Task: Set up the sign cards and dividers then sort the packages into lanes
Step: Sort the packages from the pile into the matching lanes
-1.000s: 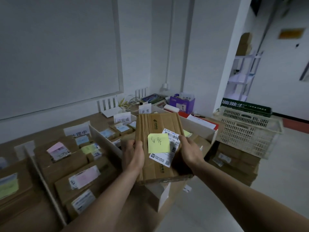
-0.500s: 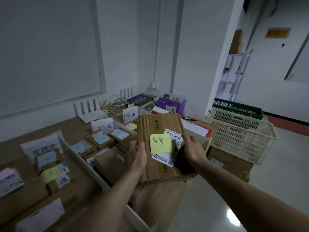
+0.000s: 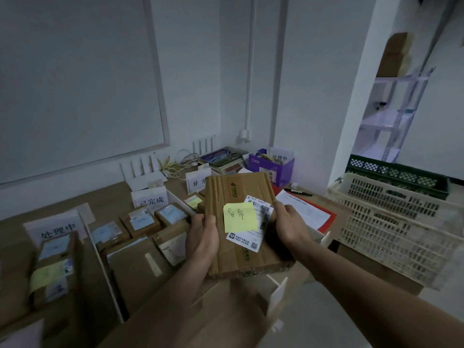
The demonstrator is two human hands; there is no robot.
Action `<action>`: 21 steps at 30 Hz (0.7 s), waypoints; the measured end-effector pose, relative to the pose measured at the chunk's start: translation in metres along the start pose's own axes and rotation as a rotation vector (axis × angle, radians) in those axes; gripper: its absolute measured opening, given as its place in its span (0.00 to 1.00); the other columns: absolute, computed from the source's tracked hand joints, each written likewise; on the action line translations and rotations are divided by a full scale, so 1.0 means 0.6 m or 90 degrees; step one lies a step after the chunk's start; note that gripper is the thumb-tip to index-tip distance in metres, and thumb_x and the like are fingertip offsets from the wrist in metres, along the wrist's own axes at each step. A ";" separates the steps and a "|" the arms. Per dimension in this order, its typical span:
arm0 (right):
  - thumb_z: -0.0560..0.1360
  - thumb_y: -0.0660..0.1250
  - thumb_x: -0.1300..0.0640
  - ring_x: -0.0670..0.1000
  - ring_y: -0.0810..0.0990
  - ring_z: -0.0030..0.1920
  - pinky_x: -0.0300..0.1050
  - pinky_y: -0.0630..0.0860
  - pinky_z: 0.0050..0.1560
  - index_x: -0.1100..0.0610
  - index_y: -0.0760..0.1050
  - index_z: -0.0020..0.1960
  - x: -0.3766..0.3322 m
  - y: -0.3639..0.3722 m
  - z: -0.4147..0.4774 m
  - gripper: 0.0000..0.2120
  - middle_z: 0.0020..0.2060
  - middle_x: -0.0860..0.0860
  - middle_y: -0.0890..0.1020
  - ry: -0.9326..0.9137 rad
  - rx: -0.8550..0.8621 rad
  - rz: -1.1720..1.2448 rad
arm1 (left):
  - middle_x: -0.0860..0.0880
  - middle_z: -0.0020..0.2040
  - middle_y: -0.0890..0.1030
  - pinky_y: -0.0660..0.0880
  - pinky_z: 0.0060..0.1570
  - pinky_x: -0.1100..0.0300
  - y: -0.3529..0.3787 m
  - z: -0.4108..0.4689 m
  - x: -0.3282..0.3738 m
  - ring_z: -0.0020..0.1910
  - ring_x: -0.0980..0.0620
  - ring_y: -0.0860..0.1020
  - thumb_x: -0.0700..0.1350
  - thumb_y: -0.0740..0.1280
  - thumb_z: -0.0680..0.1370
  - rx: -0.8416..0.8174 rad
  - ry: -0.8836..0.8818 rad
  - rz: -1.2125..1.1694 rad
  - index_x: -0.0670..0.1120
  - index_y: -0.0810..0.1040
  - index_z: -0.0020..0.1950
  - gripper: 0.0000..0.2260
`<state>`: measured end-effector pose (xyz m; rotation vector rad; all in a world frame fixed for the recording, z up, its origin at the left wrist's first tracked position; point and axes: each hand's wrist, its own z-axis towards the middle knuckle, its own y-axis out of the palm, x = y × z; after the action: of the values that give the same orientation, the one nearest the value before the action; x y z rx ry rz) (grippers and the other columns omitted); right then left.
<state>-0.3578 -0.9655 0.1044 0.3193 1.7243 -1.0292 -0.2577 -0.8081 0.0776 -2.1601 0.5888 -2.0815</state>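
Note:
I hold a flat brown cardboard package (image 3: 236,257) above the table's right end. A yellow sticky note (image 3: 239,217) and a white barcode label sit on its top face. My left hand (image 3: 203,237) grips its left edge and my right hand (image 3: 288,223) grips its right edge. Three white sign cards stand on the table: one at the left (image 3: 57,229), one in the middle (image 3: 150,199) and one behind the package (image 3: 197,181), partly hidden by it. A white divider (image 3: 104,267) separates the left and middle lanes. Several labelled packages (image 3: 140,221) lie in the lanes.
A white plastic crate (image 3: 401,222) and a dark green crate (image 3: 396,172) stand at the right. A purple box (image 3: 271,165) with a sign card, a scale, cables and white routers sit at the back. A red-edged envelope (image 3: 308,212) lies at the right end.
The view has swung further to the right and the lanes now sit more to the left. The package stays held by both hands, shifted slightly right and away from me.

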 end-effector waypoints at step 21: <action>0.83 0.47 0.39 0.56 0.77 0.54 0.58 0.72 0.65 0.53 0.76 0.55 -0.025 -0.080 0.333 0.24 0.54 0.56 0.79 -0.088 -0.107 -0.025 | 0.43 0.44 0.75 0.74 0.51 0.47 0.214 0.192 0.095 0.47 0.44 0.75 0.40 0.51 0.85 0.131 0.096 0.167 0.41 0.71 0.42 0.16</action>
<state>-0.2540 -1.1424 0.1255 0.1052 1.6840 -0.9054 -0.1728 -0.9684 0.0821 -1.7264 0.6050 -2.0705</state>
